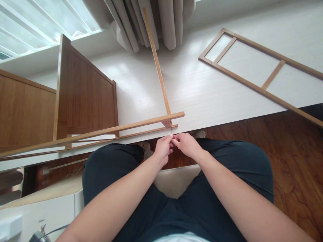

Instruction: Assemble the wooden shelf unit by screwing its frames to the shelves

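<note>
Brown panels: two wooden panels (88, 95) at the far left, the nearer-to-centre one standing upright, behind the rails.
Long rails: a pair of wooden rails (121, 128), roughly parallel, along the near side of the white table (189, 84); their long axis runs from the left edge to just beyond the hands, climbing slightly toward the right end.
Slender crosspiece: a thin wooden piece (158, 72) meeting the rails close to their right end; its long axis points away from the person, toward the curtain (174, 23), leaning left at the far end. Whether it lies flat or rises cannot be told.
Joint from the grip: just ahead of the fingertips and a touch left, apart from them; both hands are about equally near, the left perhaps slightly closer.
Left hand: the left hand (163, 148) has its fingers curled in, thumb and fingertips meeting the other hand's; how tight its grip is cannot be told.
Right hand: the right hand (187, 144) bends inward, fingertips gathered; anything pinched is too small to make out.
Ladder-like frame: a wooden frame (274, 74) at the right, well apart, its long axis slanting down rightward, its near corner overhanging the table edge.
</note>
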Action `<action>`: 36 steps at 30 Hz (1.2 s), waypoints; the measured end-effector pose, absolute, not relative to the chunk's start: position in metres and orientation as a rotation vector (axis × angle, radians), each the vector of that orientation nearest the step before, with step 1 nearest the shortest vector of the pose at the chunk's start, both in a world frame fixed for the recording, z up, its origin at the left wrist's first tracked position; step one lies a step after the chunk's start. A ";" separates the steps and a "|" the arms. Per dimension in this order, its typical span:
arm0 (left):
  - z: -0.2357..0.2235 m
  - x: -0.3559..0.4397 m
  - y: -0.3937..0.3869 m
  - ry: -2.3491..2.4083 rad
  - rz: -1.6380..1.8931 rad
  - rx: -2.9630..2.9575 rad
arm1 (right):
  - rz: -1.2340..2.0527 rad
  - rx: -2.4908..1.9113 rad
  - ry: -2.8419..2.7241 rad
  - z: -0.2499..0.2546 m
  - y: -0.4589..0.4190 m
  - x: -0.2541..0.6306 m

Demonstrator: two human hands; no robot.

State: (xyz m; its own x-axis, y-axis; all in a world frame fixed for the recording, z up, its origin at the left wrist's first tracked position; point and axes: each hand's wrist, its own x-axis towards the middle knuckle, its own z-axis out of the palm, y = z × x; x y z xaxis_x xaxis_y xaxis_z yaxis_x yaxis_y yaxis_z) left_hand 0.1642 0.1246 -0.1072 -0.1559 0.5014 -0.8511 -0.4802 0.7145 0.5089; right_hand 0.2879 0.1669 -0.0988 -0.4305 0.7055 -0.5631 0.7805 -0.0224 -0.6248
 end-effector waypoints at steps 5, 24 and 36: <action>-0.110 0.164 0.123 1.491 0.848 0.016 | -1.457 1.625 2.137 -0.098 0.167 0.288; -0.108 0.165 0.120 1.454 0.898 0.047 | -1.456 1.609 2.178 -0.094 0.168 0.288; -0.108 0.166 0.122 1.436 0.913 0.018 | -1.400 1.628 2.181 -0.094 0.168 0.288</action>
State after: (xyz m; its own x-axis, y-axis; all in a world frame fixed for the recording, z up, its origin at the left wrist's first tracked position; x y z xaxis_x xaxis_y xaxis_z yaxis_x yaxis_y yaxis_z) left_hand 0.1658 0.1220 -0.1076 -0.1302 0.5418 -0.8304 -0.5216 0.6748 0.5221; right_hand 0.2876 0.1677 -0.0943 -0.4320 0.7198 -0.5433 0.7939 0.0177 -0.6077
